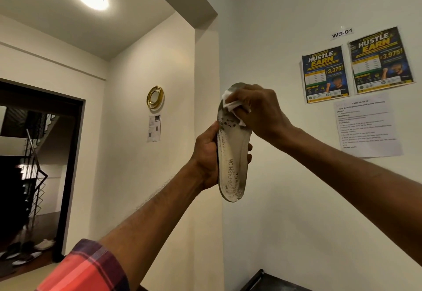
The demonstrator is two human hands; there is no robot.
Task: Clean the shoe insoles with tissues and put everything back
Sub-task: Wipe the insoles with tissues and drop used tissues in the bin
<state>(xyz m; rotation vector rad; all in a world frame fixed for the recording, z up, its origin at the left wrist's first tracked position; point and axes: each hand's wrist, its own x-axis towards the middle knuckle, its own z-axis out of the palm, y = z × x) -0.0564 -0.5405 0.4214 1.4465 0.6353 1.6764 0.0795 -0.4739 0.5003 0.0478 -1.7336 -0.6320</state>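
Left hand fingers clamp the speckled insole upright at mid-length, steadying it while right hand fingers, closed on a tissue, press its toe end.

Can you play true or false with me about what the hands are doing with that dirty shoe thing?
1. The left hand holds the insole upright around its middle. True.
2. The right hand presses a blue sponge on the insole. False: it presses a white tissue near the top end.
3. The insole is spotless. False: dark specks show below the tissue and near the bottom end.
4. The word FASHION is printed on the insole. True.
5. The insole lies flat on a table. False: it is held up in the air in front of the wall.
6. Two posters hang on the wall to the right. True.
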